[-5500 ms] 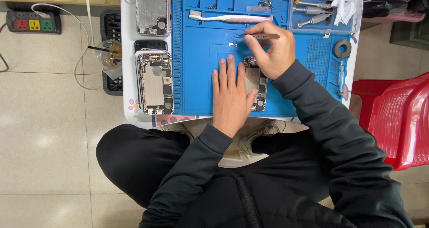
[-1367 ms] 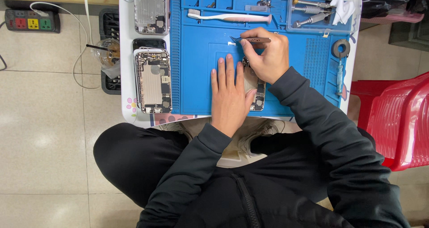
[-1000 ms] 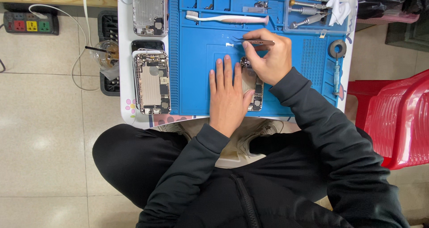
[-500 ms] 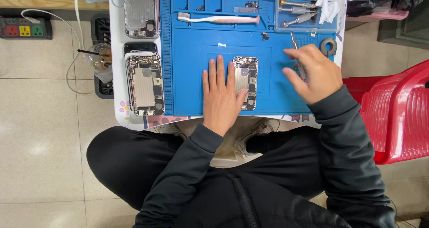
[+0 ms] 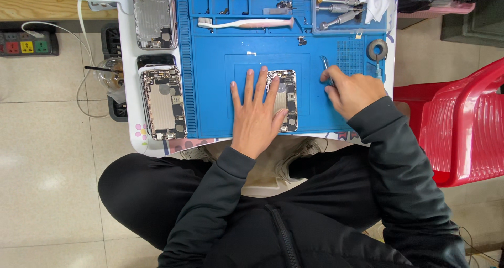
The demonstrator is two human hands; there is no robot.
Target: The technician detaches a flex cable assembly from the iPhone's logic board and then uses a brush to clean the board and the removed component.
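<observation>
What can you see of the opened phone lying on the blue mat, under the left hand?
The opened phone is a slim rectangular shell with rounded corners and no screen, so its silver-grey metal inside with small dark parts shows. It lies flat near the middle of the blue mat, long side pointing away from the person. The left hand rests on its left edge. The right hand is apart from it, holding tweezers.

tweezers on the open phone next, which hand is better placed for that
Right, most likely. The right hand already grips the tweezers just beside the open phone on the blue mat. The left hand lies flat, steadying the phone's left edge.
</observation>
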